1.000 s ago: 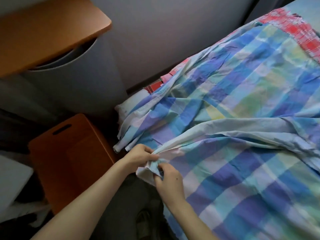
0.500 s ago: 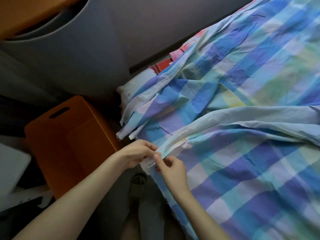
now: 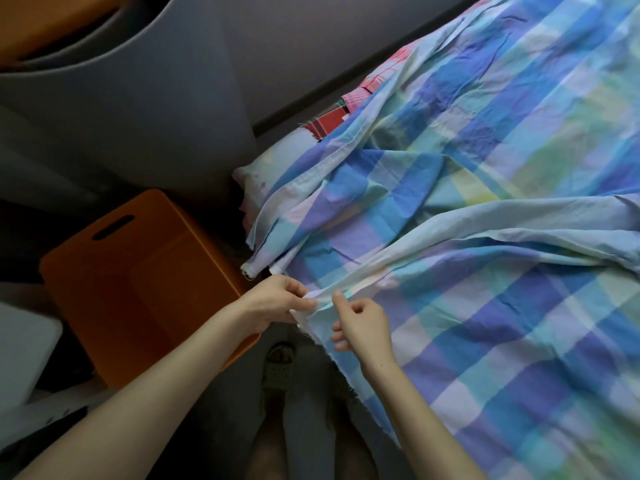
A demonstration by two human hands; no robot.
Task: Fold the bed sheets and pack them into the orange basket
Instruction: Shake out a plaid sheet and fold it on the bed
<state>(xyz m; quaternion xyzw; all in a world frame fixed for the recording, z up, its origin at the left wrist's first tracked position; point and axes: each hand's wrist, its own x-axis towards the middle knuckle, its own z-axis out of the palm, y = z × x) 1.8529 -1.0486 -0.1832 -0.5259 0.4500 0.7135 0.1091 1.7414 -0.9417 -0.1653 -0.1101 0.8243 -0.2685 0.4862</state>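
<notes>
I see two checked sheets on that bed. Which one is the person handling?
The blue-and-green checked sheet on top: the left hand pinches its near corner. The red checked sheet only peeks out underneath by the wall, untouched.

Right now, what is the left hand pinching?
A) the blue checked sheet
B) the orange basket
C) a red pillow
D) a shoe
A: the left hand pinches the corner of the blue checked sheet at the bed's edge; the orange basket sits on the floor beside the bed, not held.
</notes>
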